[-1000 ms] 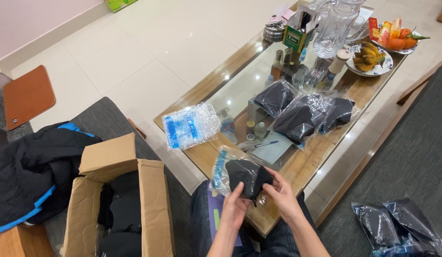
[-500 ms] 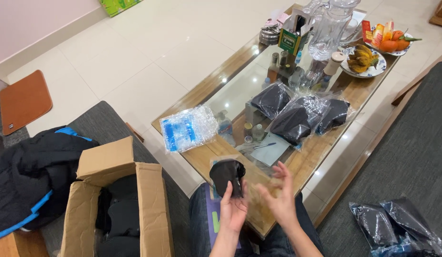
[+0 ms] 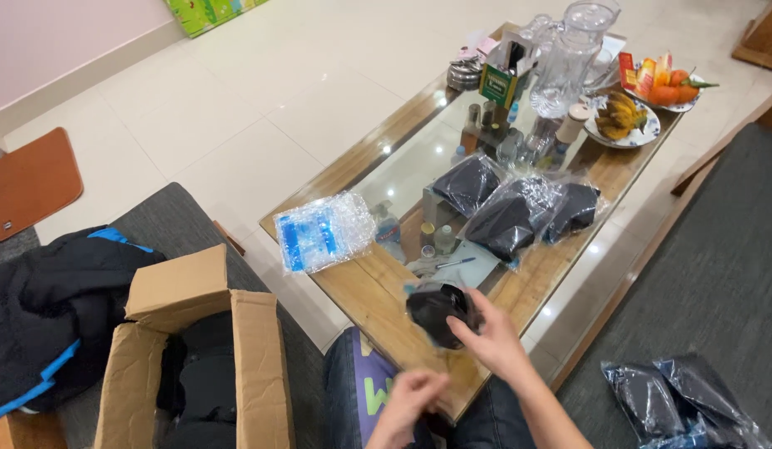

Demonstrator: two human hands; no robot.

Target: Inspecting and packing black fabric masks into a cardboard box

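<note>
I read the low table (image 3: 378, 291) as varnished wood, glossy, with a smooth glass inset reflecting ceiling lights. My right hand (image 3: 490, 337) grips a black packet (image 3: 436, 312) of matt cloth in thin, shiny clear plastic film. My left hand (image 3: 411, 399) is blurred. The three bagged items (image 3: 511, 212) on the glass show the same dark cloth under crinkled glossy film. The blue-and-clear bundle (image 3: 324, 233) is wrinkled plastic. The box (image 3: 186, 333) is plain matt brown cardboard. The pitcher (image 3: 573, 54) looks like clear glass or plastic. The floor (image 3: 261, 91) is polished pale tile.
</note>
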